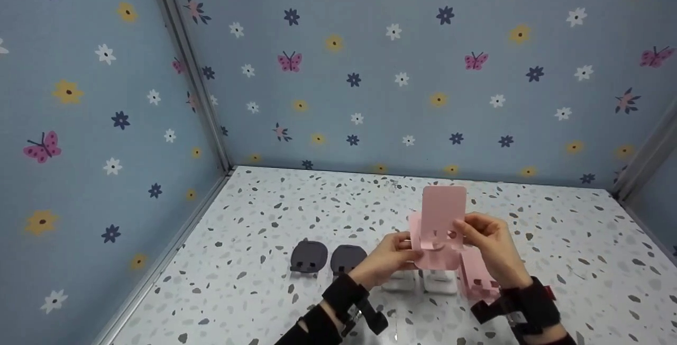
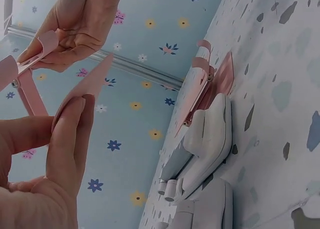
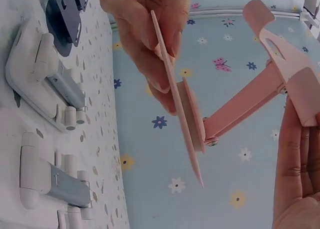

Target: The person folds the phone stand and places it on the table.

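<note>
Both hands hold a pink folding phone stand up off the table, its arm unfolded between base and cradle. My left hand pinches the edge of the flat base plate, with thumb and fingers on opposite faces. My right hand grips the side of the upper cradle plate, thumb in front. A second pink phone stand lies folded on the table below the right hand. Two white phone stands lie folded below the held one.
Two dark grey phone stands lie folded left of the white ones. The speckled white table meets a flowered blue wall at the back and another panel on the left.
</note>
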Demonstrator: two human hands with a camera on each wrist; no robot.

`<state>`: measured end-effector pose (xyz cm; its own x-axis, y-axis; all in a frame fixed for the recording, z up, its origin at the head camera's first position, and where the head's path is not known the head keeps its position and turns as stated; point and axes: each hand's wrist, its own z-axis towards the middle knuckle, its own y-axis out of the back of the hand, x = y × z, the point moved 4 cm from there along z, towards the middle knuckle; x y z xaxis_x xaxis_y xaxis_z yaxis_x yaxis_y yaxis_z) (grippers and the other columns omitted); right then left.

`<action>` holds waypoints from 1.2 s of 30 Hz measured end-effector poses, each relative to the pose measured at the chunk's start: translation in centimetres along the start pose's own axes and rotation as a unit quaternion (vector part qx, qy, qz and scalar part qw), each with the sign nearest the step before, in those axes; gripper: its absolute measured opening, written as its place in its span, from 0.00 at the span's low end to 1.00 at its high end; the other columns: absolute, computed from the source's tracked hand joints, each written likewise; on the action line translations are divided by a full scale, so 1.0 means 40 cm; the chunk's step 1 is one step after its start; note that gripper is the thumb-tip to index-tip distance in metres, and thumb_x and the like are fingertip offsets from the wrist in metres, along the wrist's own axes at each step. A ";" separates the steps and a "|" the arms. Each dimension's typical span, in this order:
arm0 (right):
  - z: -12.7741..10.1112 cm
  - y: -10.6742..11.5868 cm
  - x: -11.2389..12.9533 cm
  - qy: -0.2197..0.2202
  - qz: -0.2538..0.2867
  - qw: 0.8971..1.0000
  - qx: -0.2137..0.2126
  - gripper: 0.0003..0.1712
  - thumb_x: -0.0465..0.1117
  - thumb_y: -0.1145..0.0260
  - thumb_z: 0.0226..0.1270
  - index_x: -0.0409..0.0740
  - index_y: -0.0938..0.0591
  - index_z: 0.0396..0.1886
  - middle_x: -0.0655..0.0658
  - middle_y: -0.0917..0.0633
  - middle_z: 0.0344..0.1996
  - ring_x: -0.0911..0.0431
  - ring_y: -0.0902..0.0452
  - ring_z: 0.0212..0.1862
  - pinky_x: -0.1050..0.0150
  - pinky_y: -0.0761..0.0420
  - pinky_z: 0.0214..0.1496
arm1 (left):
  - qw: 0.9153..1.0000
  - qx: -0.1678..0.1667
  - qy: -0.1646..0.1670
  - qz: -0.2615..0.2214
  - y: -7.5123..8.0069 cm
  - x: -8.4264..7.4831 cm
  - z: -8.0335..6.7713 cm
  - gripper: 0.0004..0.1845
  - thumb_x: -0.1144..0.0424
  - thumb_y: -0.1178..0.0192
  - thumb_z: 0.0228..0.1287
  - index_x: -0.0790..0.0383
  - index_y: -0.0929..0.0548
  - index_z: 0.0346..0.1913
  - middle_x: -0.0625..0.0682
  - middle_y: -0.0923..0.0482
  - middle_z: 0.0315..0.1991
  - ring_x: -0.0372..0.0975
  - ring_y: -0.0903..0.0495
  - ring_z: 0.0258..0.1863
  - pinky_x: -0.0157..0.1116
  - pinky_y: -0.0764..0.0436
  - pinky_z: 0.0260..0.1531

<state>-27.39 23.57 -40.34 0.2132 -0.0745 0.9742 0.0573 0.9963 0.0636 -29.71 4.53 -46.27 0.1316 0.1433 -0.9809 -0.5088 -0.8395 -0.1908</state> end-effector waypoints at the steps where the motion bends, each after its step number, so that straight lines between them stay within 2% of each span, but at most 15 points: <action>1: -0.001 -0.003 -0.001 0.001 0.000 1.000 0.001 0.07 0.30 0.37 0.68 0.26 0.18 0.38 0.50 0.13 0.26 0.59 0.18 0.31 0.65 0.15 0.38 | 1.000 -0.005 -0.001 0.007 0.002 -0.001 -0.001 0.22 0.78 0.45 0.65 0.73 0.27 0.62 0.66 0.18 0.53 0.50 0.15 0.49 0.40 0.15 0.51; 7: -0.004 -0.019 0.000 0.000 -0.010 1.000 0.022 0.08 0.31 0.37 0.69 0.26 0.19 0.34 0.49 0.14 0.26 0.59 0.17 0.30 0.63 0.12 0.38 | 0.999 -0.022 -0.013 0.031 0.023 -0.009 -0.014 0.20 0.78 0.44 0.64 0.74 0.26 0.60 0.65 0.17 0.50 0.46 0.14 0.44 0.38 0.13 0.47; 13: -0.007 -0.032 0.015 -0.001 -0.034 0.996 0.088 0.10 0.35 0.37 0.71 0.29 0.18 0.36 0.52 0.14 0.27 0.61 0.17 0.33 0.63 0.12 0.42 | 0.998 -0.013 -0.018 0.050 0.043 -0.011 -0.028 0.22 0.79 0.44 0.63 0.71 0.26 0.61 0.65 0.17 0.50 0.46 0.14 0.44 0.38 0.13 0.45; 18: -0.006 -0.036 0.020 -0.005 -0.044 0.992 0.121 0.09 0.37 0.37 0.71 0.34 0.17 0.35 0.53 0.15 0.27 0.61 0.17 0.32 0.61 0.12 0.40 | 0.997 -0.004 -0.049 0.063 0.051 -0.012 -0.031 0.23 0.78 0.44 0.66 0.70 0.27 0.64 0.66 0.18 0.54 0.50 0.14 0.48 0.39 0.13 0.46; 22: -0.004 -0.044 0.013 -0.018 -0.041 0.987 0.154 0.09 0.39 0.37 0.72 0.39 0.17 0.32 0.54 0.15 0.27 0.62 0.17 0.31 0.60 0.12 0.39 | 0.991 -0.015 -0.086 0.097 0.064 -0.015 -0.034 0.22 0.77 0.44 0.66 0.68 0.27 0.63 0.66 0.18 0.54 0.52 0.14 0.49 0.40 0.13 0.46; 25: -0.004 -0.050 0.002 -0.027 -0.040 0.983 0.177 0.10 0.39 0.38 0.72 0.40 0.17 0.31 0.53 0.14 0.28 0.61 0.17 0.32 0.60 0.12 0.39 | 0.982 -0.022 -0.126 0.136 0.074 -0.019 -0.036 0.20 0.79 0.45 0.66 0.68 0.25 0.60 0.67 0.17 0.52 0.53 0.14 0.48 0.38 0.12 0.44; 28: -0.004 -0.053 -0.008 -0.039 -0.034 0.980 0.194 0.09 0.39 0.38 0.72 0.43 0.18 0.31 0.52 0.13 0.29 0.59 0.16 0.33 0.60 0.12 0.40 | 0.969 -0.030 -0.171 0.175 0.082 -0.029 -0.037 0.18 0.77 0.43 0.66 0.69 0.24 0.58 0.67 0.16 0.51 0.52 0.13 0.47 0.35 0.13 0.43; 32: -0.007 -0.058 -0.017 -0.053 -0.019 0.975 0.217 0.09 0.38 0.39 0.72 0.45 0.18 0.31 0.52 0.12 0.31 0.59 0.15 0.33 0.60 0.12 0.40 | 0.943 -0.041 -0.238 0.230 0.086 -0.047 -0.039 0.14 0.71 0.39 0.66 0.69 0.22 0.54 0.64 0.15 0.48 0.51 0.13 0.47 0.32 0.14 0.45; 36: -0.011 -0.063 -0.021 -0.063 -0.011 0.968 0.244 0.08 0.38 0.39 0.72 0.47 0.17 0.31 0.53 0.13 0.30 0.61 0.16 0.32 0.62 0.12 0.40 | 0.920 -0.060 -0.277 0.271 0.086 -0.063 -0.042 0.11 0.76 0.41 0.65 0.67 0.20 0.49 0.61 0.13 0.45 0.49 0.12 0.45 0.29 0.14 0.41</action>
<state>-27.29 21.10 -41.41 0.0941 -0.1211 0.9882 -0.4125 0.8986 0.1494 -30.35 0.39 -44.40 -0.5839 -0.0970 -0.8060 -0.2697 -0.9133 0.3053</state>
